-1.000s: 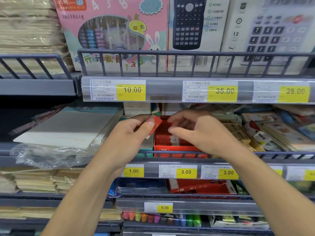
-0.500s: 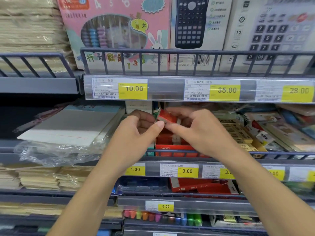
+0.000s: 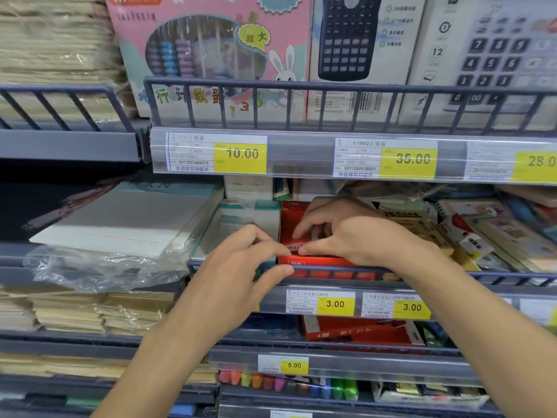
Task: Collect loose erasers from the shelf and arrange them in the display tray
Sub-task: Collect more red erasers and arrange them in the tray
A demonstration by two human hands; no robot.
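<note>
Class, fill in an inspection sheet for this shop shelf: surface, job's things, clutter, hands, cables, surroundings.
Surface: grey wire-fronted shelf.
Job's things: red display tray on the shelf, red erasers inside.
Clutter: paper packs in loose plastic wrap; notebooks.
Hands: left hand and right hand both have fingertips on an eraser at the tray front.
Cables: nothing seen.
Surroundings: calculator boxes, abacus box, yellow price tags.

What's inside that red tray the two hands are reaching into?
Mostly hidden. The red display tray shows a red inner wall and a red-wrapped eraser that the left hand and right hand pinch at its front. The hands cover the rest.
</note>
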